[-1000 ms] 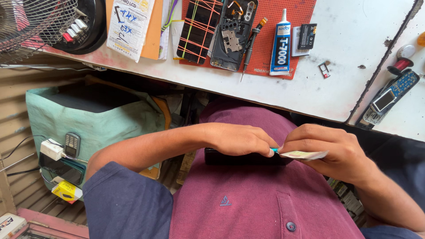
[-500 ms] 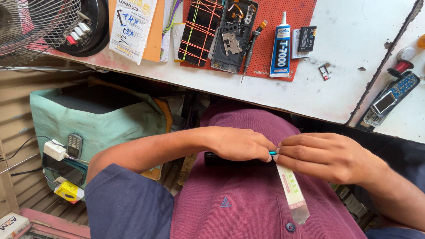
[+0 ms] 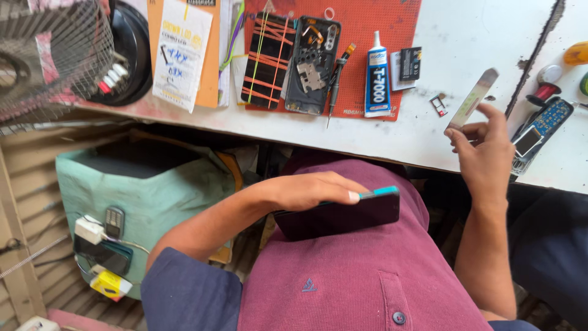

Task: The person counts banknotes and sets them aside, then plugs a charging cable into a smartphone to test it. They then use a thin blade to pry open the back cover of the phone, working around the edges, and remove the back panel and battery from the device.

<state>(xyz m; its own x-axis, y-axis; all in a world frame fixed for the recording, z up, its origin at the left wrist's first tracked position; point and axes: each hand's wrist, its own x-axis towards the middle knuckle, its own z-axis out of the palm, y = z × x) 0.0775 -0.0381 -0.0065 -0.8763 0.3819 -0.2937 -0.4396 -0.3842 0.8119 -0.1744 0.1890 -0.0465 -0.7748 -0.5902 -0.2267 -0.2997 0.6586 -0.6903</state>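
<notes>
My left hand [image 3: 309, 191] presses a dark smartphone [image 3: 343, 214] with a teal edge flat against my maroon shirt. My right hand [image 3: 484, 156] is raised over the white table's edge and pinches a thin, pale strip [image 3: 471, 101] between thumb and fingers. The strip points up and away from the phone.
On the white table [image 3: 465, 37] lies an orange mat [image 3: 373, 15] with a phone bound in rubber bands [image 3: 267, 61], an opened phone back [image 3: 312, 64], a screwdriver [image 3: 335, 83] and a glue tube [image 3: 378, 76]. An old keypad phone [image 3: 540, 132] sits at right. A wire fan guard [image 3: 52, 55] and a teal bag [image 3: 150, 184] are at left.
My right hand has pulled the strip off the phone and lifted it up to the right, over the table. My left hand now holds the phone alone.
</notes>
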